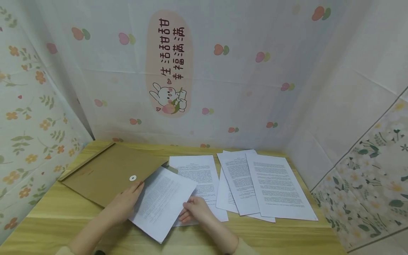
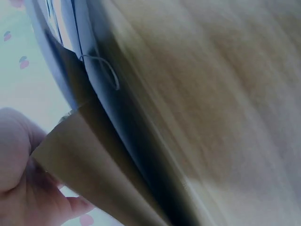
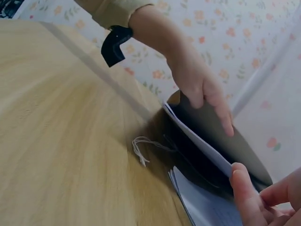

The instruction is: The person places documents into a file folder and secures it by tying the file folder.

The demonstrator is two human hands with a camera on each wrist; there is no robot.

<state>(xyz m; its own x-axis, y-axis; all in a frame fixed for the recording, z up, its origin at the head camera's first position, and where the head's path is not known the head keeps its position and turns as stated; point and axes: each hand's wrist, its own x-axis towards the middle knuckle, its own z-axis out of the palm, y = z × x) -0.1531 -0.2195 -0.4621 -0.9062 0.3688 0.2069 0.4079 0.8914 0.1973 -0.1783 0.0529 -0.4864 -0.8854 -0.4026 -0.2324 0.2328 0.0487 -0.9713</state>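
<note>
A brown paper document envelope [image 1: 108, 170] with a white round button lies at the left, its mouth towards the right. My left hand [image 1: 124, 203] holds the envelope's edge near the button; the left wrist view shows this hand [image 2: 28, 174] at the raised brown edge [image 2: 94, 155]. A stack of printed sheets [image 1: 165, 198] sticks partly out of the mouth, its inner end hidden. My right hand [image 1: 196, 210] pinches the stack's right edge, with thumb and fingers seen in the right wrist view [image 3: 263, 197].
A printed sheet [image 1: 194, 173] lies partly under the stack. Further right, several printed pages [image 1: 277, 184] overlap on the wooden table [image 1: 255, 237]. A thin white string [image 3: 143, 148] hangs from the envelope. Patterned curtains [image 1: 223, 88] stand behind and at both sides.
</note>
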